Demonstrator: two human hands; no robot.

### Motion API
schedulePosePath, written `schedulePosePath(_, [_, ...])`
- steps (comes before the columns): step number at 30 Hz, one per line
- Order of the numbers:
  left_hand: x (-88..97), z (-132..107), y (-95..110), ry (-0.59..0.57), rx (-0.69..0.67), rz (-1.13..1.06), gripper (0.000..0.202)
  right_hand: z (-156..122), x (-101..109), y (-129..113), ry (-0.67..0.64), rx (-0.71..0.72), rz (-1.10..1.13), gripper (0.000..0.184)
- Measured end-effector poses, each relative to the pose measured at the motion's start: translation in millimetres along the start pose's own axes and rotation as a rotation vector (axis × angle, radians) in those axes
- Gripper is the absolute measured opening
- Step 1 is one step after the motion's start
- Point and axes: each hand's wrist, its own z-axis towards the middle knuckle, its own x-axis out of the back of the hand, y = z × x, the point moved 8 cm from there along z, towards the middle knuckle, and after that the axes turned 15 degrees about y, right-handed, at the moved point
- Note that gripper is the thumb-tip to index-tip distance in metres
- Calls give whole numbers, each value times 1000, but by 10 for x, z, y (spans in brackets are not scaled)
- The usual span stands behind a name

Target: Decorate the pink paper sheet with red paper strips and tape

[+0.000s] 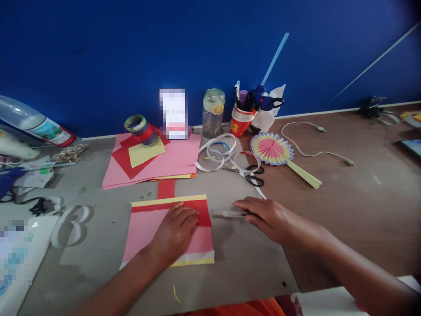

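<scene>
My left hand [176,230] lies on a pink paper sheet [144,232], its fingers lightly bent over the red strip near the top. Red and yellow bands run along the sheet's far edge, white and yellow ones along the near edge. A red paper piece [166,188] sticks out beyond the far edge. To the right of the sheet, my right hand [266,217] is closed around a craft knife [230,213], slightly blurred and pointing left at the paper. Its tip is just apart from the sheet's right edge.
Behind lie pink papers [180,153] bearing a tape roll [142,129], black-handled scissors [255,180], and white tape strips [210,164]. A folded paper fan [271,149] and white cable [305,153] are right. A bottle [215,114] and red cup [240,123] stand by the blue wall.
</scene>
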Motion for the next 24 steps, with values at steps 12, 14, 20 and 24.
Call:
schedulePosePath(12, [15, 49, -59, 29, 64, -46, 14, 349, -352, 55, 189, 306, -267, 23])
schedulePosePath(14, [23, 69, -93, 32, 89, -46, 13, 332, -370, 56, 177, 320, -273, 23])
schedulePosePath(20, [18, 120, -237, 3, 191, -62, 15, 346, -394, 76, 167, 309, -285, 26])
schedulePosePath(24, [-57, 142, -402, -60, 288, -61, 15, 347, -403, 93, 170, 314, -296, 25])
